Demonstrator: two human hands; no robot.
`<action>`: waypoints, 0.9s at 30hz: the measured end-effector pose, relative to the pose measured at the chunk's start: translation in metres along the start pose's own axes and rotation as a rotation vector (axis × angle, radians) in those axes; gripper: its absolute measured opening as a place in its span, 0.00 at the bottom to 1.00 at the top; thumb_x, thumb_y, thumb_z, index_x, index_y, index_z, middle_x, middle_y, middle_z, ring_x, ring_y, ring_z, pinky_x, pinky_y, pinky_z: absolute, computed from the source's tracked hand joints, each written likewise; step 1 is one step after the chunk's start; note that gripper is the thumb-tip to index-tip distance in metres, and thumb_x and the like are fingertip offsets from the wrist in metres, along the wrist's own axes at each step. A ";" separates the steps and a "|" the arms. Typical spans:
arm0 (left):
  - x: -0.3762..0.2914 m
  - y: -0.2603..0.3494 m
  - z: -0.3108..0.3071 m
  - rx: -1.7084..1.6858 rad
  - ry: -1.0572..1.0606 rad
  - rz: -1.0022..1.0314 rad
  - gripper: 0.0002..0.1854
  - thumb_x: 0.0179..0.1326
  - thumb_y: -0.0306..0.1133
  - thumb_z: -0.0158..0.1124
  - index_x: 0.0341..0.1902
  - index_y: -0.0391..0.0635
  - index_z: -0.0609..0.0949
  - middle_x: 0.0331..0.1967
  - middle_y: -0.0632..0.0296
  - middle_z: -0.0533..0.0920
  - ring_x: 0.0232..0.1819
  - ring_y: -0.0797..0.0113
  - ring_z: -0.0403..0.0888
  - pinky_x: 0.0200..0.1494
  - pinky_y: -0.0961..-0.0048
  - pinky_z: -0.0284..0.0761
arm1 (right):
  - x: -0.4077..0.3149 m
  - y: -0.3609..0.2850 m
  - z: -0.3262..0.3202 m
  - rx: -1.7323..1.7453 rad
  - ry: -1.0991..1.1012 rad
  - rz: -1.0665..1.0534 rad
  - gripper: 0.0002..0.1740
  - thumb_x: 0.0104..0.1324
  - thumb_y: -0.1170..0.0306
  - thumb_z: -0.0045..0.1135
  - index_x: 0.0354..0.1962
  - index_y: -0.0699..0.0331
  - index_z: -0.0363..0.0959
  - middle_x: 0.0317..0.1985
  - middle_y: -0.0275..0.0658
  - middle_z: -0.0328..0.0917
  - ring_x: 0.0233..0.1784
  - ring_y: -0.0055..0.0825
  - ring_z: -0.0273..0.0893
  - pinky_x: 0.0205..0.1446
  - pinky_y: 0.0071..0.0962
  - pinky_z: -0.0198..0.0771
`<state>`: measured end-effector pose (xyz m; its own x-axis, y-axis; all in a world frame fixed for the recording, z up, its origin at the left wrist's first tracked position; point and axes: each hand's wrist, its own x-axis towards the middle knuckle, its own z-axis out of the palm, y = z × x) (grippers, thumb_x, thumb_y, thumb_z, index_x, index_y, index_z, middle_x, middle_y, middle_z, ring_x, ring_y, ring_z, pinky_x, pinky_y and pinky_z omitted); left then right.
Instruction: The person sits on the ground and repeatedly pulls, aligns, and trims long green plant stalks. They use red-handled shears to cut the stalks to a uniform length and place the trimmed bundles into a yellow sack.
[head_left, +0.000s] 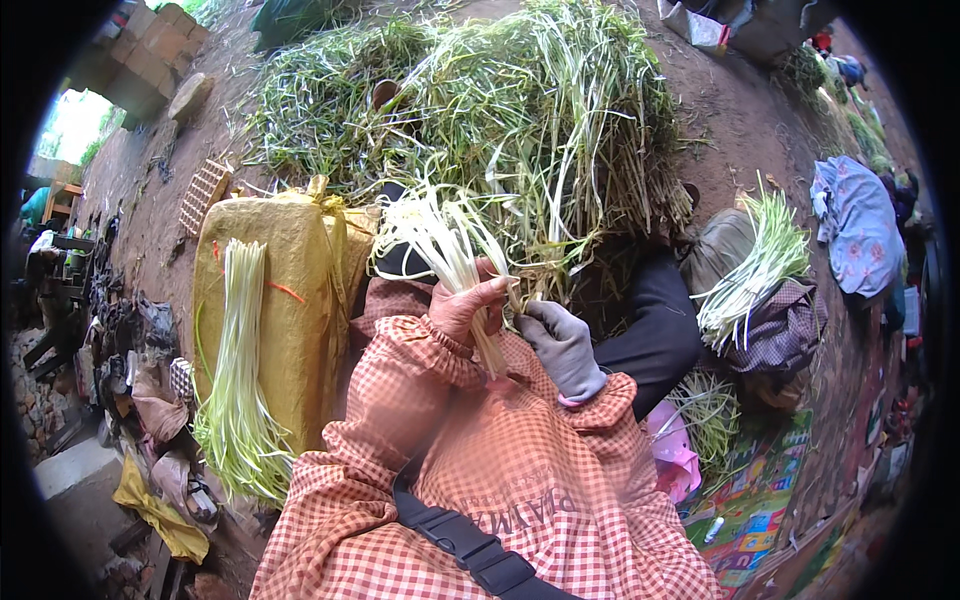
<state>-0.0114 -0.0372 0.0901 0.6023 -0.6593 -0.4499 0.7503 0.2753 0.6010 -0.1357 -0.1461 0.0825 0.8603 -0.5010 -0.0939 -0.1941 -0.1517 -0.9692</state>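
My bare left hand (465, 304) is closed around a bunch of pale, long-leaved stalks (442, 240), whose loose leaf ends fan out above the fist and whose lower ends come out below it. Close by on the right, my right hand (559, 349), in a grey glove, has its thumb and fingers pinched at a thin greenish stalk (517, 300); its fingertips are partly hidden. Beyond both hands lies a large heap of green leafy stalks (480, 112). A neat bundle of pale stalks (244, 322) rests on a yellow sack (292, 300) at the left.
Another bundle of stalks (757, 270) lies on a checked cloth (784, 322) at the right. Near it are a pink plastic bag (673, 450), loose greens (705, 412) and a colourful mat (750, 517). Rags, a yellow cloth (161, 514) and bricks (142, 56) stand or lie at the left.
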 end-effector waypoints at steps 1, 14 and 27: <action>-0.001 -0.002 0.000 0.018 0.016 0.016 0.16 0.51 0.26 0.68 0.42 0.41 0.75 0.20 0.63 0.76 0.13 0.74 0.71 0.11 0.79 0.62 | 0.000 0.000 0.001 0.016 0.019 0.011 0.13 0.59 0.72 0.59 0.42 0.68 0.74 0.34 0.41 0.78 0.34 0.23 0.75 0.38 0.22 0.71; 0.002 -0.002 0.003 0.066 0.012 0.068 0.13 0.54 0.24 0.63 0.44 0.42 0.76 0.27 0.60 0.80 0.21 0.73 0.78 0.16 0.81 0.69 | 0.011 -0.012 -0.005 0.003 -0.108 0.040 0.18 0.60 0.71 0.58 0.48 0.64 0.72 0.40 0.45 0.78 0.41 0.32 0.78 0.45 0.24 0.71; 0.006 -0.005 -0.002 0.109 0.063 0.119 0.09 0.57 0.28 0.62 0.41 0.40 0.77 0.28 0.60 0.81 0.24 0.74 0.79 0.22 0.83 0.74 | 0.001 -0.004 0.010 0.031 0.083 0.093 0.08 0.58 0.71 0.60 0.30 0.68 0.74 0.22 0.35 0.74 0.23 0.16 0.68 0.28 0.18 0.66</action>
<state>-0.0108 -0.0409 0.0831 0.7037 -0.5808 -0.4093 0.6404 0.2692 0.7193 -0.1289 -0.1376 0.0842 0.7970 -0.5808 -0.1657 -0.2553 -0.0753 -0.9639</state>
